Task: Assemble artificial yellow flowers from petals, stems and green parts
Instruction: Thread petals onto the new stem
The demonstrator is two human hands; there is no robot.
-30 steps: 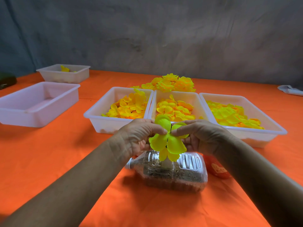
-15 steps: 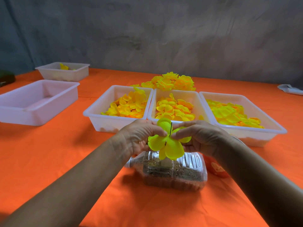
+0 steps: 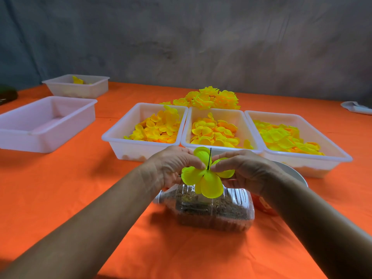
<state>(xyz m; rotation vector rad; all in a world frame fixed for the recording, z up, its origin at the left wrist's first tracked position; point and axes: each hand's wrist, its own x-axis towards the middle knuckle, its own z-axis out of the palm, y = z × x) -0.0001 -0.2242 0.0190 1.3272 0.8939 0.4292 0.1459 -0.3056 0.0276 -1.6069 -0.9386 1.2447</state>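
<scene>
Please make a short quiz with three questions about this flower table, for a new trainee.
1. True or false: both hands pinch the yellow petal piece threaded on the thin black stem.
2. How many white trays directly behind the hands hold loose petals? A) one B) three C) five
3. Fill in: the clear bottle under the hands lies on its ____.

Key: 1 true, the left hand and the right hand meet at its centre. 2 B. 3 side.
</scene>
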